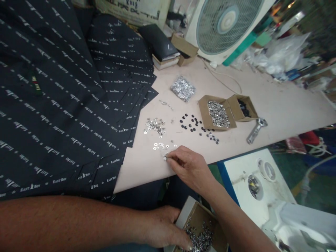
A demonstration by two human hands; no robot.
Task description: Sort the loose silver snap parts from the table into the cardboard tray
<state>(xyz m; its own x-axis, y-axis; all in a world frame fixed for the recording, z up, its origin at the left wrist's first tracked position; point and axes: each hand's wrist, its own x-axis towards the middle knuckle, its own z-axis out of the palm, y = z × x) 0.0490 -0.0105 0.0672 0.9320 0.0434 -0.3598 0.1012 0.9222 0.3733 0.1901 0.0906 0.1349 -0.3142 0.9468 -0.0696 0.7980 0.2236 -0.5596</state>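
Observation:
My right hand [190,168] is over the table's near edge, thumb and fingertips pinched together at small silvery metal snap parts [165,157]. Part of what it pinches is hidden by the fingers. Below the table edge, my left hand [168,227] grips the side of an open cardboard box [193,210], with a finger or thumb reaching inside. Many small shiny metal snap parts [202,238] lie in that box. Flat silver rings [157,146] and a loose heap of metal snap parts [156,125] are spread on the tabletop just beyond my right hand.
Black printed fabric [65,105] covers the left side. Farther right lie black round caps [193,120], a small carton of metal parts [218,113], another carton [245,108], a metal tool [257,130] and a bag of parts [183,88]. A fan [228,24] stands behind; a white machine [262,185] stands right.

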